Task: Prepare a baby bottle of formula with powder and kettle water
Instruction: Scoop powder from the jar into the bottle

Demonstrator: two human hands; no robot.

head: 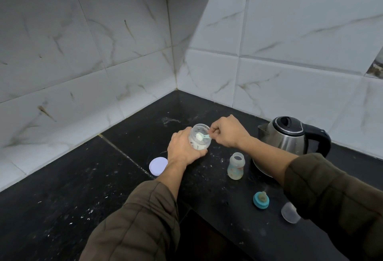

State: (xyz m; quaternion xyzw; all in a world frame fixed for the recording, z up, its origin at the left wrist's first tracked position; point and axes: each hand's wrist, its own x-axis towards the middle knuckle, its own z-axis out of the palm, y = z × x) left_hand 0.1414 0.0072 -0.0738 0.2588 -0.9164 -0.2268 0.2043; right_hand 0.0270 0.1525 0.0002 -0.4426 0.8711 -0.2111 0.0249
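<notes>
My left hand (pixel 183 149) grips a clear plastic powder jar (pixel 202 144) standing on the black counter, tilted a little toward me. My right hand (pixel 227 131) pinches the handle of a small pale green scoop (pixel 202 136) heaped with white powder, held over the jar's open mouth. The open baby bottle (pixel 236 165) stands upright to the right of the jar, without its top. Behind the bottle stands a steel kettle (pixel 290 138) with a black lid and handle.
The jar's white lid (pixel 158 166) lies flat left of my left wrist. A teal teat ring (pixel 261 199) and a clear bottle cap (pixel 290 212) rest near the counter's front edge. Tiled walls meet in a corner behind. Powder specks dot the counter (pixel 62 198).
</notes>
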